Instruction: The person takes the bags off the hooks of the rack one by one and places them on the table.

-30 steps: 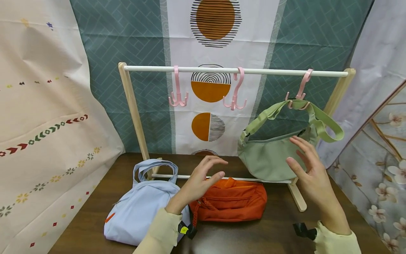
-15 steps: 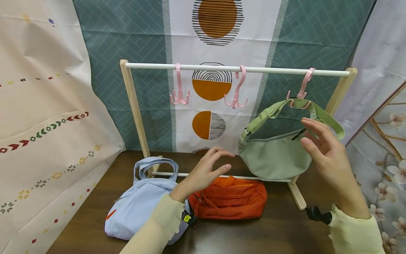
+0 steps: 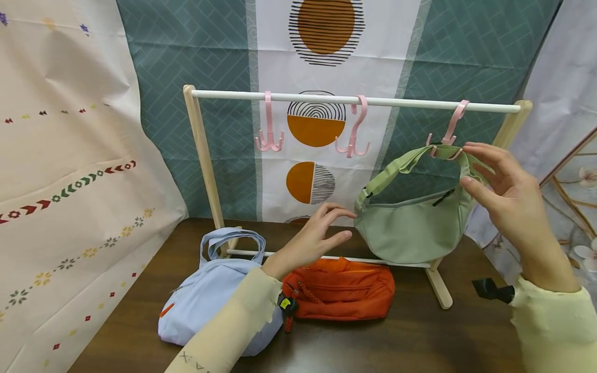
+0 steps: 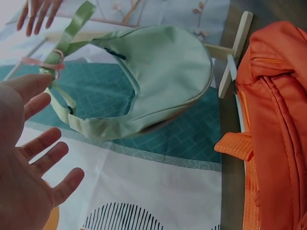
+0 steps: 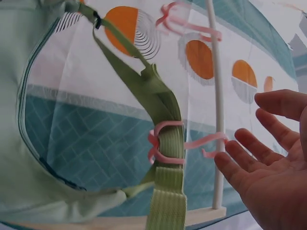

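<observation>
One sage-green half-moon fabric bag [image 3: 410, 233], one pale blue rounded fabric bag [image 3: 205, 295] and one orange-red oblong fabric bag [image 3: 350, 295] make three. There are three pink plastic pronged hooks [image 3: 269, 122], two white rods [image 3: 312, 98], two pale wooden posts [image 3: 202, 150], one dark brown table [image 3: 434, 342], one bare left hand [image 3: 313, 239], one bare right hand [image 3: 520, 204]

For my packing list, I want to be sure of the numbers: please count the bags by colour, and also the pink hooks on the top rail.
Green shoulder bag: 1
Light blue bag: 1
Orange bag: 1
Pink hooks: 3
Total: 6
</observation>
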`<state>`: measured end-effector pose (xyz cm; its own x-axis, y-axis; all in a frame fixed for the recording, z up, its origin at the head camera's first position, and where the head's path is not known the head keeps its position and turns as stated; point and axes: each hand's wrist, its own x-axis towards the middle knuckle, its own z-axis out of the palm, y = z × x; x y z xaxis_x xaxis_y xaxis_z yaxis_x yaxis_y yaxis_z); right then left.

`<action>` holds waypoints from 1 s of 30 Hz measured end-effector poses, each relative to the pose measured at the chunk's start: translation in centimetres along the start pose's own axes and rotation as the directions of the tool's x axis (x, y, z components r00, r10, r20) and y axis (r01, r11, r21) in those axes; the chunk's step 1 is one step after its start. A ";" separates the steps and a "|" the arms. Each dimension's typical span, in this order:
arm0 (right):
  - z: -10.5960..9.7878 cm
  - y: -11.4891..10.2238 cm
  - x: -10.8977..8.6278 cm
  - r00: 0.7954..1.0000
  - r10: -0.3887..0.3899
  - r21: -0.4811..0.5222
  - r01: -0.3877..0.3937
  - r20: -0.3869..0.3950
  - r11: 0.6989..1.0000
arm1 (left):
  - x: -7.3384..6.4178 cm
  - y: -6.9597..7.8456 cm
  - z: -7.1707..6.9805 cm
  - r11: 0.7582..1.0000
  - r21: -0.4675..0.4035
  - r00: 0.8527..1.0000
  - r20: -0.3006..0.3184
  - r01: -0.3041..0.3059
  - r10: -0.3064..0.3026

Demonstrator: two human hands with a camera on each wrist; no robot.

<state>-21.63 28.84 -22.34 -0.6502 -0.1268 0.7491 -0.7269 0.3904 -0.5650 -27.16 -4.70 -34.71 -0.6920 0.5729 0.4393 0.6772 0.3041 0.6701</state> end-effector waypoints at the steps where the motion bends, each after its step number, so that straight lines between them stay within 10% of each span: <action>1: -0.1 0.0 0.3 1.000 0.000 -0.051 0.000 0.007 0.999 | 0.2 -0.1 0.0 1.000 0.006 1.000 0.002 -0.001 0.001; 19: -2.1 -0.3 5.2 1.000 -0.024 -0.399 0.023 0.002 0.917 | 5.3 2.0 0.3 0.955 0.269 0.992 -0.007 -0.123 0.130; 30: -1.9 0.0 7.5 0.999 0.026 -0.420 -0.012 0.029 0.908 | 7.9 4.8 0.7 0.970 0.219 0.994 0.027 -0.108 0.104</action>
<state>-26.13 29.61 -16.07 -0.6755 -0.1432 0.7233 -0.5595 0.7384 -0.3763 -29.22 1.75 -28.45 -0.6105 0.6219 0.4905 0.7861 0.4001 0.4711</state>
